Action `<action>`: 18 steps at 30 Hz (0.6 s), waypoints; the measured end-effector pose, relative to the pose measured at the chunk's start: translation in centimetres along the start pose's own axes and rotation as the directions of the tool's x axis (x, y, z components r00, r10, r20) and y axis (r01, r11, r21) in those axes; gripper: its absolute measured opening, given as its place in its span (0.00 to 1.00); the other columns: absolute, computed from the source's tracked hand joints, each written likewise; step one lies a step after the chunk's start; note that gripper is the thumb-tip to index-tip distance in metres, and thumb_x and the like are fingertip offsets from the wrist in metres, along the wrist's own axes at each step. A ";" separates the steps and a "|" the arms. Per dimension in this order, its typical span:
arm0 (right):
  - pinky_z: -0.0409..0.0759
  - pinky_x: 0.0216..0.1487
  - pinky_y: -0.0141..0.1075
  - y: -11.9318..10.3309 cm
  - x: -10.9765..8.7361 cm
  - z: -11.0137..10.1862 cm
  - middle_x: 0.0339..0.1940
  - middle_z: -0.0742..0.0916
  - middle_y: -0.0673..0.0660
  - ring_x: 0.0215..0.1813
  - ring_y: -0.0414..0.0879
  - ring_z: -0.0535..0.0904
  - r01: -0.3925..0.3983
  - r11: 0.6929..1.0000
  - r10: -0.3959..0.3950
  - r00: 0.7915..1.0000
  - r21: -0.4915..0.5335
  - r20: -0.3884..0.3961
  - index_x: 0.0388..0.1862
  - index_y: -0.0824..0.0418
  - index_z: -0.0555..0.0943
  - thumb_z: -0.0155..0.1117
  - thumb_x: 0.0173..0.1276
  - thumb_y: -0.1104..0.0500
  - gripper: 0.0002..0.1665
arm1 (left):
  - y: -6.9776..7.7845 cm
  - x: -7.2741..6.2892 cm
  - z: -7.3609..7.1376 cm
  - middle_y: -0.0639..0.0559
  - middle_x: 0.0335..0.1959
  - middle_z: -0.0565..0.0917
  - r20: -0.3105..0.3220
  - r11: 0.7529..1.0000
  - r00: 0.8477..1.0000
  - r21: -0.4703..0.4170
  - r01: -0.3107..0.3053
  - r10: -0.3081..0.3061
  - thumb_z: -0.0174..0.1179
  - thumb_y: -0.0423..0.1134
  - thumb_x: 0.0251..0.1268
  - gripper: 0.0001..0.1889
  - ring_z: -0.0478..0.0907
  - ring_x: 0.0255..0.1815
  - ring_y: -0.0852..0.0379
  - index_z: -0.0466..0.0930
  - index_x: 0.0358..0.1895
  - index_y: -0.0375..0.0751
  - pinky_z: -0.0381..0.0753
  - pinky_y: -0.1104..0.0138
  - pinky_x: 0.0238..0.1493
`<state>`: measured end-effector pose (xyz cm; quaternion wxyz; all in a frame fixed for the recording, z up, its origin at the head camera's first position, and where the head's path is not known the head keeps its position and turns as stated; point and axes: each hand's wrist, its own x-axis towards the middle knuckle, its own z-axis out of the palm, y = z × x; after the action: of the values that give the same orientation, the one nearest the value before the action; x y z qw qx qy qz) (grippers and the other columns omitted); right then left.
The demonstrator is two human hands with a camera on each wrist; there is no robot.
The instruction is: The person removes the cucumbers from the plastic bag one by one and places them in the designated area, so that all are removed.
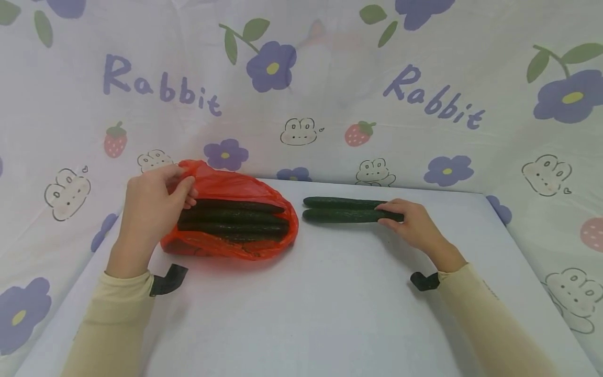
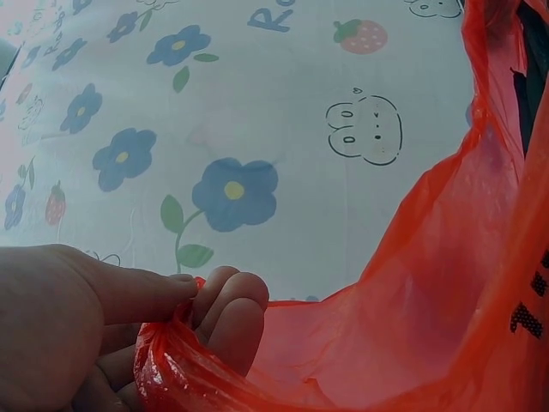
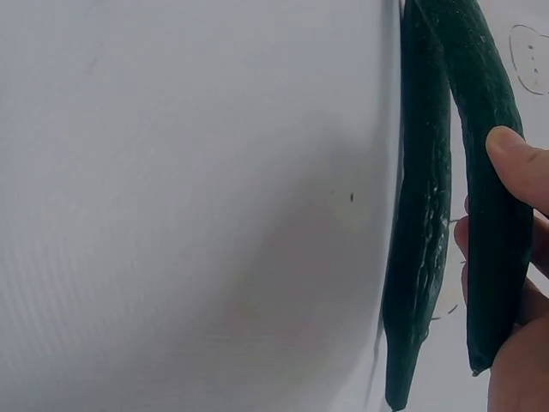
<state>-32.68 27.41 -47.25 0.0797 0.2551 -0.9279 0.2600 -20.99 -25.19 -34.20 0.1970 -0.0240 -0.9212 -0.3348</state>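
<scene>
Right of the red bag [image 1: 228, 182], the right hand [image 1: 414, 224] clamps its fingers on a cucumber [image 3: 496, 249] pointing lengthwise toward the bag, whose edge the left hand [image 1: 153, 207] pinches.

Bag [image 1: 228, 183]: thin plastic film, glossy, crinkled. Cucumbers [image 1: 336, 215]: ridged, slightly wrinkled skin, low sheen. Tabletop [image 1: 301, 314]: smooth, matt. Backdrop [image 1: 330, 104]: cloth-like sheet, lightly creased. Sleeves [image 1: 110, 319]: matt cloth.
</scene>
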 end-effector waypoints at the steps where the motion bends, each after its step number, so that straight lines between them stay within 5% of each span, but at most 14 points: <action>1: 0.80 0.64 0.61 0.1 0.0 -0.1 0.56 0.90 0.63 0.60 0.63 0.85 0.001 1.000 -0.001 1.000 0.000 0.008 0.60 0.62 0.89 0.79 0.71 0.63 0.20 | 0.0 0.0 0.0 0.43 0.33 0.89 0.001 1.000 1.000 0.002 -0.001 0.001 0.64 0.38 0.82 0.12 0.90 0.33 0.47 0.88 0.55 0.33 0.90 0.60 0.45; 5: 0.79 0.65 0.61 0.3 0.1 -0.1 0.56 0.90 0.63 0.61 0.64 0.85 0.024 1.000 -0.024 0.999 -0.015 0.033 0.61 0.63 0.89 0.79 0.70 0.64 0.21 | 0.1 0.0 0.0 0.43 0.33 0.89 0.004 1.000 1.000 0.005 0.002 -0.002 0.64 0.38 0.82 0.12 0.91 0.33 0.47 0.88 0.55 0.32 0.90 0.63 0.44; 10: 0.77 0.69 0.61 0.5 0.3 -0.1 0.59 0.90 0.65 0.66 0.66 0.83 -0.008 0.999 0.011 0.995 -0.039 0.097 0.63 0.64 0.89 0.79 0.70 0.63 0.22 | 0.2 0.0 0.0 0.43 0.33 0.89 0.007 1.000 1.000 -0.002 0.011 -0.011 0.64 0.38 0.82 0.11 0.90 0.33 0.47 0.88 0.55 0.33 0.91 0.53 0.46; 18: 0.78 0.68 0.62 0.3 0.4 -0.1 0.59 0.90 0.67 0.65 0.68 0.84 -0.055 0.993 0.071 0.986 -0.104 0.151 0.62 0.65 0.88 0.79 0.71 0.61 0.22 | 0.2 0.1 0.1 0.45 0.32 0.88 0.008 1.000 1.000 -0.005 0.002 -0.002 0.64 0.37 0.81 0.10 0.90 0.32 0.49 0.88 0.54 0.34 0.86 0.74 0.39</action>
<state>-33.12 27.50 -47.18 0.0118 0.2406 -0.9507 0.1952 -21.02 -24.97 -34.08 0.1930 -0.0249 -0.9211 -0.3371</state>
